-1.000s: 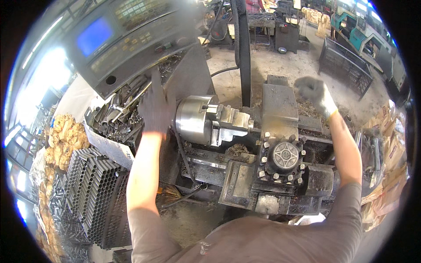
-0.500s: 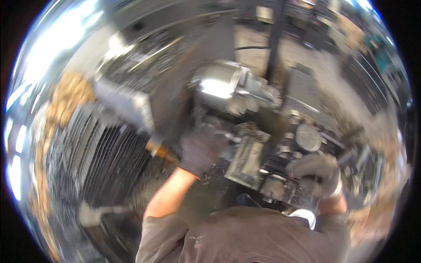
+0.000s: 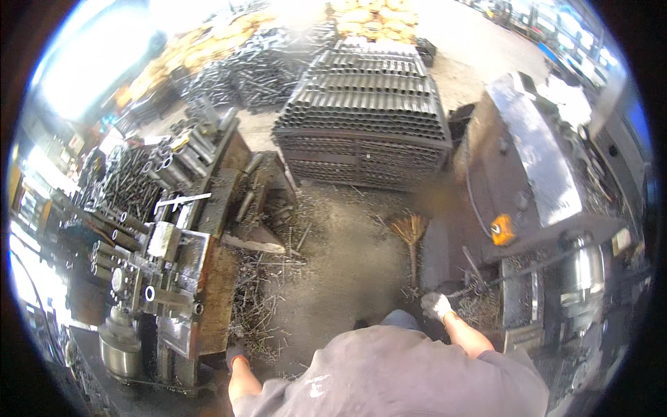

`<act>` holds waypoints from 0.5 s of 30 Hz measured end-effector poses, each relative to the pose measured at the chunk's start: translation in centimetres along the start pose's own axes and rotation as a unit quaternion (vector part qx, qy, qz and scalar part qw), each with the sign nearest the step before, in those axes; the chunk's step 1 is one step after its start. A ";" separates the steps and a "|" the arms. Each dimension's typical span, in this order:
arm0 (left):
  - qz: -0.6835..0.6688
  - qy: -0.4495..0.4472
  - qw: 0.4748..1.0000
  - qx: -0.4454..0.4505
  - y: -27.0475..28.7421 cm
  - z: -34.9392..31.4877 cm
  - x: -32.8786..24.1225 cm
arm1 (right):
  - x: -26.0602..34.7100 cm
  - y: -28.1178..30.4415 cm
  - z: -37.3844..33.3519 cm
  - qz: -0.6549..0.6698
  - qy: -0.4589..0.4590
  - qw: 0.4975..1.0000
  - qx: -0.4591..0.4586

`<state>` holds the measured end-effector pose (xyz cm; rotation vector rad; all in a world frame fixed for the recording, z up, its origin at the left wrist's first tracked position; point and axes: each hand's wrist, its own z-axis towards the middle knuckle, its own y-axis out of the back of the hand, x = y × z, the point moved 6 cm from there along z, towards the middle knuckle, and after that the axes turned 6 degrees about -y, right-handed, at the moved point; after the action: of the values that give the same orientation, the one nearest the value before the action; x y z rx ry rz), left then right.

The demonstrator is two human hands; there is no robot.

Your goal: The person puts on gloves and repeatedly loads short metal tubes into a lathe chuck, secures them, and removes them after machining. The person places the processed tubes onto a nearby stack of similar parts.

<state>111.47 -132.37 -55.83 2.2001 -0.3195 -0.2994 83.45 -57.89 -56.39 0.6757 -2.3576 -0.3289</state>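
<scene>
My right hand (image 3: 436,306), in a pale grey glove, is held low beside the machine on the right. Its fingers are curled, and a thin metal rod (image 3: 511,273) runs from it up and rightward across the front of that machine. A heap of metal shavings (image 3: 479,309) lies close to this hand. My left hand (image 3: 237,355), in a dark glove, hangs low at my left side by the left-hand machine (image 3: 191,306); its fingers are too small and dark to make out. Between the two machines, a straw broom (image 3: 412,240) stands with its bristles up.
Ahead, a metal crate (image 3: 326,149) is stacked with cut tubes (image 3: 368,80). Curly shavings (image 3: 257,313) litter the floor beside the left machine. A caliper (image 3: 182,200) and several short tubes (image 3: 198,149) lie on that machine. An orange object (image 3: 501,229) is on the right machine.
My view has swung from the machine with its chuck to the aisle between two machines. Both hands have come away from that machine and are now low at my sides.
</scene>
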 end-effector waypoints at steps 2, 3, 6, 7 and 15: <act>-0.076 0.038 0.996 -0.017 0.2 -1.1 2.8 | -0.4 -4.3 3.2 -0.675 0.277 0.681 0.061; -0.104 0.045 0.993 -0.009 -0.9 -1.9 2.9 | -1.9 -5.2 4.4 -0.685 0.300 0.654 0.113; -0.173 0.040 0.983 0.041 -6.2 -4.0 0.8 | -4.3 -5.9 10.4 -0.491 0.094 0.845 0.190; -0.191 0.032 0.979 0.067 -8.3 -4.7 -0.5 | -4.7 -6.0 12.4 -0.336 -0.037 0.923 0.186; -0.249 -0.001 0.963 0.104 -12.1 -7.1 -7.8 | 19.4 -15.2 26.2 -0.746 0.445 0.488 0.086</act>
<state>107.95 -117.45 -60.53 2.4670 0.2210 -0.5631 59.46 -79.73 -71.95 2.1858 -0.2775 -0.2809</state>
